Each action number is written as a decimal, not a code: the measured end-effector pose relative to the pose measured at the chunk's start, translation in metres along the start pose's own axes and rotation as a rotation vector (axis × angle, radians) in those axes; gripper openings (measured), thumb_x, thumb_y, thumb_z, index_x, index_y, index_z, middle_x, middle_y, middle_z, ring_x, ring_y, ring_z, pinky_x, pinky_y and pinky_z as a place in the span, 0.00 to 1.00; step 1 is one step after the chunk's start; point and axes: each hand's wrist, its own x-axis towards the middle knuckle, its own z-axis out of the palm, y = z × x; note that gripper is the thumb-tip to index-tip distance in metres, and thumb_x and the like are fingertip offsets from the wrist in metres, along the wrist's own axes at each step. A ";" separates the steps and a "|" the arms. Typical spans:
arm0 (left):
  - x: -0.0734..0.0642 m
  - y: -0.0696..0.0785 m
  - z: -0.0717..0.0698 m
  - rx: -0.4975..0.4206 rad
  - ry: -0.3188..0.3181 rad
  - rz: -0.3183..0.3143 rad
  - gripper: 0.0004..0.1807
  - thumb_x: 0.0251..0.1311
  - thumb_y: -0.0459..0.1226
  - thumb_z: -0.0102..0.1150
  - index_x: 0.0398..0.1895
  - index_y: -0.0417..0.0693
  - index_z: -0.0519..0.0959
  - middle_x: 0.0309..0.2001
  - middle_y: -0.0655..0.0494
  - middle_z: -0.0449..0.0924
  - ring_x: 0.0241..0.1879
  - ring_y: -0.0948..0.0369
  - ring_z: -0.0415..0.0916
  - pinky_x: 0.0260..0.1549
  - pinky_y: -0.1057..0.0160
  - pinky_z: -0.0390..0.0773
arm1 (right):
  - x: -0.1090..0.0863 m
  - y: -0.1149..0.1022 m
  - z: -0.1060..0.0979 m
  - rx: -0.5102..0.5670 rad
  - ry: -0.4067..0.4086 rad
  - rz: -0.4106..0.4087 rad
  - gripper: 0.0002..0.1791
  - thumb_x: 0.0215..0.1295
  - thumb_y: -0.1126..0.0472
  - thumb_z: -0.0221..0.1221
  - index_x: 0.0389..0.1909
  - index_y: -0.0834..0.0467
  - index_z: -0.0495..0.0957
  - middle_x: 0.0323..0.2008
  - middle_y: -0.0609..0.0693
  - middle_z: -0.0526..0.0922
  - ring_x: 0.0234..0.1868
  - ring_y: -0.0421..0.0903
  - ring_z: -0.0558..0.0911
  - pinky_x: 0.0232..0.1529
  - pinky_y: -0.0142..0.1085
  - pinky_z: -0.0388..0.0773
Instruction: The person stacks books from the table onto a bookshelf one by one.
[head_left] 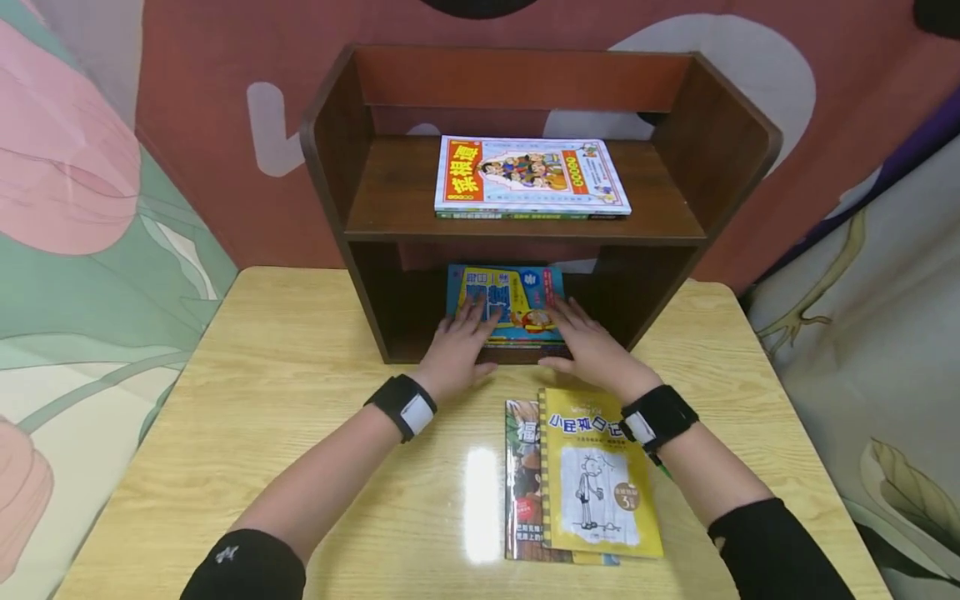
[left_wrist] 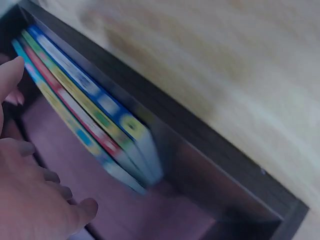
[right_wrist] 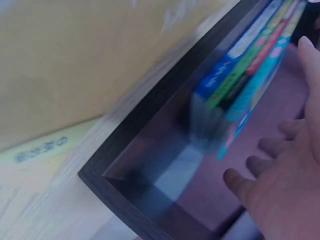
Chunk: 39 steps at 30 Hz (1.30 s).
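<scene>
A stack of several thin books (head_left: 517,304), the top one with a blue cover, lies flat in the lower compartment of a dark brown bookshelf (head_left: 525,237). My left hand (head_left: 457,350) reaches in at the stack's left side, its fingers spread over the cover's left edge in the head view. Opposite it, my right hand (head_left: 592,346) has its fingers stretched along the right edge. The spines (left_wrist: 82,97) face the compartment's front in the left wrist view. Neither hand has its fingers curled round a book; whether fingertips touch the cover is hard to tell.
On the upper shelf lies another short stack of books (head_left: 532,175). A yellow book (head_left: 600,492) overlaps a darker one (head_left: 522,479) on the wooden table (head_left: 300,400), under my right wrist. A printed cloth (head_left: 202,108) hangs behind the bookshelf.
</scene>
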 end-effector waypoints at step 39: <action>-0.064 0.098 0.020 0.073 -0.379 0.346 0.57 0.46 0.72 0.53 0.75 0.55 0.47 0.76 0.54 0.38 0.75 0.55 0.36 0.69 0.50 0.55 | -0.148 -0.050 0.031 -0.016 -0.317 0.109 0.75 0.25 0.22 0.59 0.72 0.66 0.49 0.73 0.67 0.39 0.72 0.67 0.44 0.67 0.61 0.54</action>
